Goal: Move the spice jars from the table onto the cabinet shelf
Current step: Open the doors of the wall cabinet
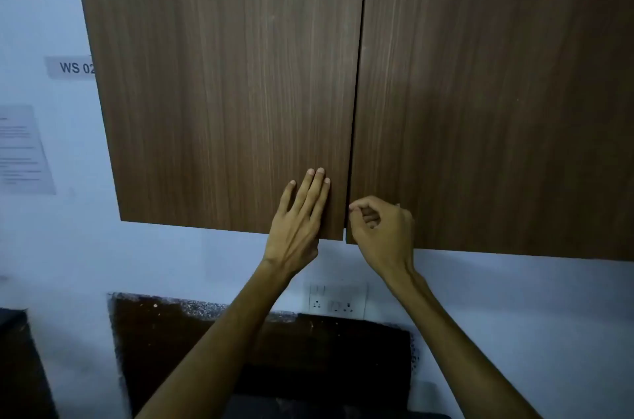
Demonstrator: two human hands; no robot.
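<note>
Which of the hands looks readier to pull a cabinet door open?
Probably the right hand: its curled fingers sit at the inner edge of the right door, beside the seam. The left hand lies flat against the left door, gripping nothing. Both doors look shut.

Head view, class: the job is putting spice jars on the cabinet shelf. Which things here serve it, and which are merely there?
Serve it: left cabinet door, right cabinet door, left hand, right hand.
Merely there: WS 02 label, printed notice, wall socket.
</note>
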